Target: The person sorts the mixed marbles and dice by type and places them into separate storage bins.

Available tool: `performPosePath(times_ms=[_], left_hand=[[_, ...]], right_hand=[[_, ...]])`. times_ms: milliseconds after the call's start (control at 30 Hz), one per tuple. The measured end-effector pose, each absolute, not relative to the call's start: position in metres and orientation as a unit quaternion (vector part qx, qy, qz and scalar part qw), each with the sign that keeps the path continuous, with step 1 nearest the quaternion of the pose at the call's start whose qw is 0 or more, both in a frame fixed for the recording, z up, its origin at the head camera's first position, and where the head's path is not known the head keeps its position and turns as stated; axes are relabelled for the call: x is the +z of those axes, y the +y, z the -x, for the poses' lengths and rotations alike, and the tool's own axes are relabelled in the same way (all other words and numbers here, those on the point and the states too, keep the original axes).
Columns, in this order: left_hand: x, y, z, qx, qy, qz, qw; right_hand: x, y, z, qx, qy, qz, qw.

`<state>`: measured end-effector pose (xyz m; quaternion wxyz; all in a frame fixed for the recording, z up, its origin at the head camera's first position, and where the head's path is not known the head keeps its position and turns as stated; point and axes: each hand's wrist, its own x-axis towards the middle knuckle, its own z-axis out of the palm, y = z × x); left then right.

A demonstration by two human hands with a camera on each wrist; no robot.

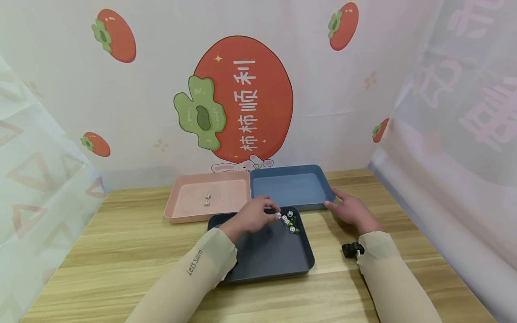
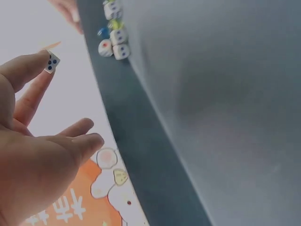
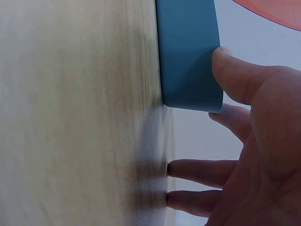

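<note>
My left hand (image 1: 253,215) is over the dark grey tray (image 1: 266,255). Its thumb and index finger pinch a white die (image 2: 52,61) with dark blue pips, while the other fingers stay apart from it. Several more dice (image 1: 292,229) lie mixed with small glass marbles (image 1: 297,231) in that tray's far right corner. At the near right corner of the blue tray (image 1: 323,179), my right hand (image 1: 350,209) rests with fingers spread. Its thumb touches the tray's front wall and the index finger lies round the side; two other fingertips reach down to the wooden table.
The pink tray (image 1: 181,211) stands left of the blue one, with two dice (image 1: 207,199) in it. Both stand at the back of the wooden table (image 1: 121,251), before a printed cloth backdrop (image 1: 153,89). A small black object (image 1: 352,249) is at the right cuff.
</note>
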<state>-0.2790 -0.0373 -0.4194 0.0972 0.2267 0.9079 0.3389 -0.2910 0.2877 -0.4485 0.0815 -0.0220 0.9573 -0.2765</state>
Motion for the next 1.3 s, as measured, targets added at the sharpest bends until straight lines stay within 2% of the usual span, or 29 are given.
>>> performPosePath(times_ms=[367, 667, 933, 1133, 1300], left_hand=[[-0.396, -0.072, 0.292, 0.411, 0.889, -0.181, 0.09], [-0.382, -0.116, 0.309, 0.455, 0.881, -0.119, 0.055], [-0.372, -0.154, 0.316, 0.436, 0.893, -0.077, 0.075], [-0.366, -0.182, 0.32, 0.375, 0.925, -0.047, 0.024], [-0.37, -0.198, 0.329, 0.433, 0.901, -0.033, 0.009]], right_hand=[[-0.445, 0.286, 0.287, -0.274, 0.958, 0.022, 0.083], [-0.446, 0.286, 0.287, -0.279, 0.957, 0.024, 0.08], [-0.446, 0.286, 0.286, -0.274, 0.958, 0.026, 0.079], [-0.445, 0.285, 0.286, -0.272, 0.959, 0.027, 0.079], [-0.445, 0.285, 0.286, -0.275, 0.958, 0.027, 0.078]])
